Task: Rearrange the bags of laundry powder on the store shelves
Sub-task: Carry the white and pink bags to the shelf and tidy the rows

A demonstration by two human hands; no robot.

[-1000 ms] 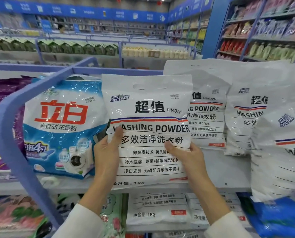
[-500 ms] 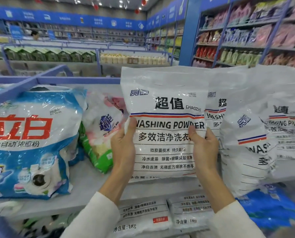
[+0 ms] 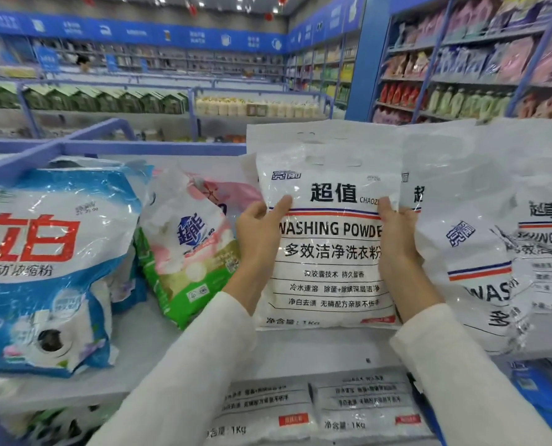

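A white washing powder bag [image 3: 329,252] stands upright on the pale shelf [image 3: 300,349]. My left hand [image 3: 258,233] grips its left edge, thumb across the front. My right hand [image 3: 397,236] grips its right edge the same way. More white bags of the same kind [image 3: 471,239] lean to the right, one partly behind it. A pink and green bag [image 3: 191,249] leans to the left, and a large blue and white bag [image 3: 46,268] stands further left.
A blue shelf frame [image 3: 75,144] runs behind and along the left. The lower shelf holds more white 1 kg bags [image 3: 326,410] and a blue pack [image 3: 538,391]. Far aisles with stocked shelves [image 3: 461,75] fill the background.
The white bag went from beside the blue bag rightward to the other white bags and now rests further back on the shelf. Both hands slid higher up its sides.
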